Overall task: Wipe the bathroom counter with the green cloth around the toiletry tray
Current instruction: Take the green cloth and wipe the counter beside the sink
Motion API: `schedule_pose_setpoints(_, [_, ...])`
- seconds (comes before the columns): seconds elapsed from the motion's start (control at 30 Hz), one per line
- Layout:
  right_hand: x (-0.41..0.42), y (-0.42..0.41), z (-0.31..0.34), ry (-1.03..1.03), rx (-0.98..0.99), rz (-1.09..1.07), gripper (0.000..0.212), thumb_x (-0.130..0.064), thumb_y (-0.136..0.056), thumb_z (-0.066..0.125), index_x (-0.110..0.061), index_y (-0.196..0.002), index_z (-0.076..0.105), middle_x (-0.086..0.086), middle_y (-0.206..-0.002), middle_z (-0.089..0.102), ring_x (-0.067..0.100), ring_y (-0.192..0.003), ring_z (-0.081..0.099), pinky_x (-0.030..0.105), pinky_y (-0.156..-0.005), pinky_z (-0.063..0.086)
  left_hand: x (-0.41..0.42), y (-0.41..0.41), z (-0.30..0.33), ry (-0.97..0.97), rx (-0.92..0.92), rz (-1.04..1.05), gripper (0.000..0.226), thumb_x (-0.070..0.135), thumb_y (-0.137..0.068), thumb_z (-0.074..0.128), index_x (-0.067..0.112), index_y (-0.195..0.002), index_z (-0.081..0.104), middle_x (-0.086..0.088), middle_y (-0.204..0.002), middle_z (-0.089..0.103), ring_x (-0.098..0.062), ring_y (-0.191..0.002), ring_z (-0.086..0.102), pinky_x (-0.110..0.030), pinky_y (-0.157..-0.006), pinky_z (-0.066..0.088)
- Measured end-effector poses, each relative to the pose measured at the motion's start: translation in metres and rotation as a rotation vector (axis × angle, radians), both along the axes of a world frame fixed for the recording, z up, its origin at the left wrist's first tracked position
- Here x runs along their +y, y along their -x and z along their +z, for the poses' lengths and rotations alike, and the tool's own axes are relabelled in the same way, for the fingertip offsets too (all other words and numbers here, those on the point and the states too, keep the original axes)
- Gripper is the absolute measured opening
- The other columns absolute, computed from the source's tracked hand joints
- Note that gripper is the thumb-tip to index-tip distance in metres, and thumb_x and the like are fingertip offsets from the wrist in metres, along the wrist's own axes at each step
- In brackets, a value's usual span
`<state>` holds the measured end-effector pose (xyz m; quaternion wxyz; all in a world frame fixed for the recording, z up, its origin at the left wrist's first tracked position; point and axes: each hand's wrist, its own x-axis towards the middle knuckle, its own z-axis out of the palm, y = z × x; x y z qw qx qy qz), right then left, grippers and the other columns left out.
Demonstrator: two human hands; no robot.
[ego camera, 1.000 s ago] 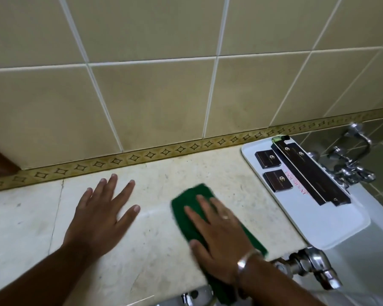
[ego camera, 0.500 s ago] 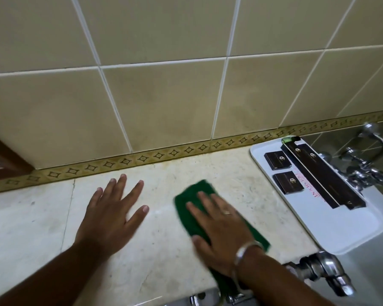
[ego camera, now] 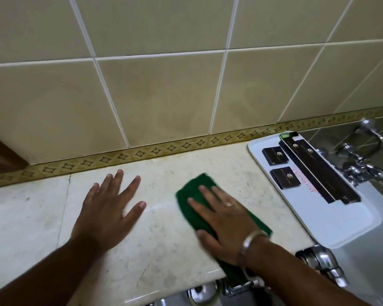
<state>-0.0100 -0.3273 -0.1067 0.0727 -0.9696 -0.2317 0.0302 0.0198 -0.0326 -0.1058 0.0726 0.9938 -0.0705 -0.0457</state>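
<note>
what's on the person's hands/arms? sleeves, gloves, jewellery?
No gloves and no sleeves in view: both forearms are bare up to the frame edge. The right hand has a thin ring on one finger and a plain silver metal bangle around the wrist. The left hand and its wrist carry nothing visible. No watch, markings or straps on either arm.
</note>
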Motion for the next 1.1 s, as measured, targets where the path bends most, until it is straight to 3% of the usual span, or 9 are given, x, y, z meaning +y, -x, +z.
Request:
schedule_pose_setpoints(0.17, [-0.025,-0.059,0.01,0.061,0.092,-0.512,0.069,-0.056,-0.091,0.023,-0.037,-0.151,-0.004,0.006,-0.162,-0.006,0.032,-0.148,0.001,0.048,-0.117,0.007,-0.001,0.001,0.0,0.012,-0.005,-0.001,0.072,0.075,-0.087,0.005,0.045,-0.152,0.008,0.0,-0.165,0.001,-0.021,-0.152,0.001,-0.047,-0.121,0.004])
schedule_pose_setpoints(0.37, [-0.042,0.001,0.003,-0.044,0.08,-0.094,0.072,-0.054,-0.083,0.036,-0.047,-0.148,0.006,0.002,-0.162,0.008,0.031,-0.145,0.01,0.051,-0.114,0.019,-0.001,0.0,0.001,0.011,-0.005,-0.001,0.073,0.074,-0.087,0.008,0.042,-0.153,0.014,-0.002,-0.164,0.007,-0.024,-0.151,0.006,-0.049,-0.12,0.007])
schedule_pose_setpoints(0.47, [-0.055,-0.007,0.009,-0.087,0.096,-0.276,0.072,-0.05,-0.075,0.04,-0.044,-0.145,0.021,0.005,-0.158,0.019,0.029,-0.138,0.018,0.05,-0.111,0.029,0.0,0.0,0.0,0.008,-0.011,0.002,0.072,0.073,-0.088,0.01,0.042,-0.153,0.016,-0.004,-0.164,0.011,-0.024,-0.151,0.008,-0.048,-0.12,0.008])
schedule_pose_setpoints(0.57, [-0.008,-0.067,0.022,-0.047,0.144,-0.53,0.07,-0.042,-0.079,0.041,-0.034,-0.146,0.023,0.011,-0.16,0.014,0.035,-0.142,0.014,0.052,-0.116,0.018,-0.002,0.0,0.001,0.009,-0.013,-0.003,0.073,0.073,-0.088,0.007,0.041,-0.153,0.015,-0.004,-0.165,0.009,-0.025,-0.151,0.008,-0.047,-0.12,0.007])
schedule_pose_setpoints(0.63, [0.041,-0.092,0.026,-0.019,0.198,-0.441,0.067,-0.037,-0.084,0.044,-0.027,-0.147,0.024,0.011,-0.162,0.008,0.037,-0.146,0.007,0.051,-0.118,0.008,-0.003,-0.001,0.002,0.03,-0.023,0.003,0.073,0.071,-0.088,0.004,0.04,-0.153,0.015,-0.002,-0.165,0.006,-0.023,-0.151,0.006,-0.045,-0.121,0.006])
schedule_pose_setpoints(0.8, [0.06,-0.014,0.032,-0.022,0.221,0.329,0.055,-0.031,-0.077,0.04,-0.018,-0.129,0.049,0.005,-0.16,0.021,0.033,-0.147,0.006,0.054,-0.118,-0.001,0.004,0.004,0.003,0.273,-0.044,0.032,0.09,0.071,-0.083,-0.012,0.026,-0.155,0.02,0.005,-0.163,0.016,-0.013,-0.15,0.009,-0.037,-0.122,0.006])
schedule_pose_setpoints(0.93, [-0.003,0.03,0.051,-0.12,0.179,0.189,0.023,-0.043,-0.083,0.035,-0.029,-0.093,0.05,-0.011,-0.148,0.044,0.022,-0.148,0.015,0.042,-0.118,-0.005,0.004,0.004,0.005,0.266,-0.054,0.019,0.086,0.068,-0.086,-0.008,0.026,-0.154,0.024,0.005,-0.162,0.018,-0.013,-0.15,0.011,-0.034,-0.122,0.006])
schedule_pose_setpoints(1.0, [-0.015,0.022,0.053,-0.064,0.113,0.001,0.039,-0.053,-0.088,0.029,-0.032,-0.114,0.05,-0.007,-0.152,0.037,0.02,-0.146,0.019,0.038,-0.118,0.002,0.004,0.002,0.002,0.219,-0.052,0.013,0.076,0.063,-0.091,0.0,0.027,-0.154,0.024,0.005,-0.163,0.015,-0.013,-0.15,0.008,-0.036,-0.122,0.004])
schedule_pose_setpoints(1.1, [-0.019,0.004,0.041,0.057,0.138,-0.23,0.072,-0.066,-0.088,0.023,-0.03,-0.15,0.02,0.008,-0.163,0.005,0.026,-0.146,0.014,0.04,-0.118,0.016,0.005,-0.001,-0.003,0.196,-0.064,0.011,0.075,0.065,-0.091,0.002,0.03,-0.154,0.023,0.007,-0.163,0.012,-0.012,-0.151,0.005,-0.035,-0.121,0.002])
